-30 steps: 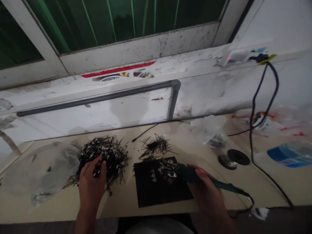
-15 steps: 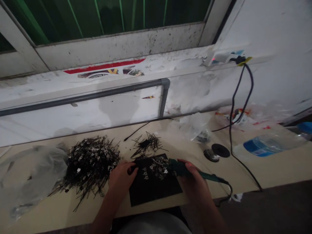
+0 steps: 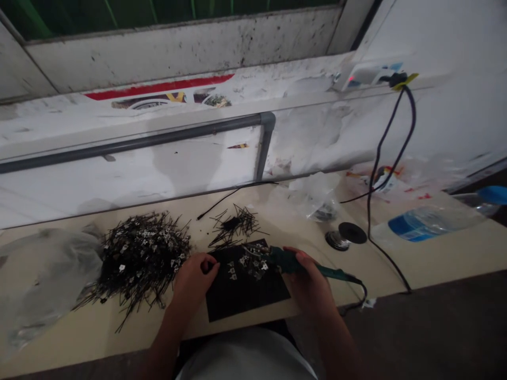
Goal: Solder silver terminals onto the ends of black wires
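Observation:
My right hand grips a dark green soldering iron whose tip points left over a black mat at the table's front edge. Small metal parts lie on the far half of the mat. At the mat's left edge my left hand rests with its fingers curled, pinching something small that I cannot make out. A big heap of black pins with metal tabs lies just left of that hand.
A smaller bunch of black pins lies behind the mat. A solder spool, a plastic bottle and clear bags sit on the beige table. A black cord runs up to a wall socket.
My left hand left the big heap and came right to the mat's left edge. The view swung down and right; my right hand kept the iron over the mat.

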Demonstrator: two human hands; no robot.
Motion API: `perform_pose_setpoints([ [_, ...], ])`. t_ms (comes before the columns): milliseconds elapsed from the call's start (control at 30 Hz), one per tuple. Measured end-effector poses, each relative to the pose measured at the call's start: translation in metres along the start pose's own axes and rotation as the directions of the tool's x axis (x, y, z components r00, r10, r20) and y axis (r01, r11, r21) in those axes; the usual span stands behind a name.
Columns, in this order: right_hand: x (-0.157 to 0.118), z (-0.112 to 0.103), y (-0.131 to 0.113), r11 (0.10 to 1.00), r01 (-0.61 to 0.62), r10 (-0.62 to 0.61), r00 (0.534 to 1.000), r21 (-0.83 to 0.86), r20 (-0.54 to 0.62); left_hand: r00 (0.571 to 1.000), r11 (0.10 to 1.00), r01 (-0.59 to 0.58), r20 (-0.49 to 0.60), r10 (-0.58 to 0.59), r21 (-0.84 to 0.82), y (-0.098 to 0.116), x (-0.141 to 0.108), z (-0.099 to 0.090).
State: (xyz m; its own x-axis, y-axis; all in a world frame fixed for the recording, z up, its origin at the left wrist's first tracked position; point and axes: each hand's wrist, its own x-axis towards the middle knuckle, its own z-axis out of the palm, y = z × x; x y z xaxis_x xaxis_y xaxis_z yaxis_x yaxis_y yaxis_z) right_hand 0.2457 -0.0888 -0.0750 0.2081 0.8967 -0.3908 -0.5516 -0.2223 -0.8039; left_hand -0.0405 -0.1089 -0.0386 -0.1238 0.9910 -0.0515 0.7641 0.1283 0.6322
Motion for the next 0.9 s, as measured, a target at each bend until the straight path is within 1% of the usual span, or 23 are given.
perform_pose_setpoints([
  [133,0.0,0.001,-0.003,1.0,-0.015,0.015,1.0,-0.011,0.006,1.0,0.999,0.005,-0.023,-0.006,-0.037,-0.001,0.003,-0.002],
  [233,-0.001,0.001,-0.005,1.0,-0.011,0.011,1.0,-0.014,-0.002,0.999,0.998,-0.019,-0.049,0.016,-0.059,0.0,0.002,-0.008],
  [333,-0.002,0.003,-0.007,1.0,-0.003,0.003,1.0,-0.015,-0.002,0.998,0.995,-0.049,-0.039,0.046,-0.086,0.004,-0.006,-0.017],
  [433,-0.004,0.005,-0.007,1.0,0.021,-0.021,1.0,-0.021,-0.003,0.998,0.992,-0.056,0.003,0.057,-0.113,0.006,-0.019,-0.023],
  [500,-0.005,0.006,-0.006,0.998,0.051,-0.051,0.999,-0.045,-0.013,0.997,0.989,-0.06,0.038,0.066,-0.133,0.006,-0.029,-0.023],
  [567,-0.008,0.005,-0.005,0.993,0.076,-0.078,0.997,-0.093,-0.015,0.993,0.986,-0.096,0.054,0.104,-0.137,0.004,-0.037,-0.018],
  [667,-0.021,0.002,-0.006,0.972,0.091,-0.091,0.996,-0.217,0.008,0.979,0.977,-0.205,-0.008,0.205,-0.065,-0.001,-0.046,-0.006],
  [733,-0.034,0.001,-0.011,0.94,0.111,-0.104,0.994,-0.321,0.037,0.966,0.966,-0.257,-0.039,0.257,0.009,-0.005,-0.05,0.001],
  [833,-0.056,0.005,-0.024,0.864,0.197,-0.167,0.98,-0.463,0.105,0.956,0.955,-0.294,-0.003,0.294,0.046,-0.011,-0.052,0.008],
  [867,-0.063,0.007,-0.028,0.822,0.252,-0.205,0.968,-0.51,0.148,0.951,0.95,-0.309,0.014,0.309,0.042,-0.012,-0.051,0.009],
  [900,-0.068,0.009,-0.032,0.72,0.363,-0.247,0.93,-0.592,0.271,0.944,0.943,-0.329,0.024,0.329,0.04,-0.013,-0.051,0.009],
])
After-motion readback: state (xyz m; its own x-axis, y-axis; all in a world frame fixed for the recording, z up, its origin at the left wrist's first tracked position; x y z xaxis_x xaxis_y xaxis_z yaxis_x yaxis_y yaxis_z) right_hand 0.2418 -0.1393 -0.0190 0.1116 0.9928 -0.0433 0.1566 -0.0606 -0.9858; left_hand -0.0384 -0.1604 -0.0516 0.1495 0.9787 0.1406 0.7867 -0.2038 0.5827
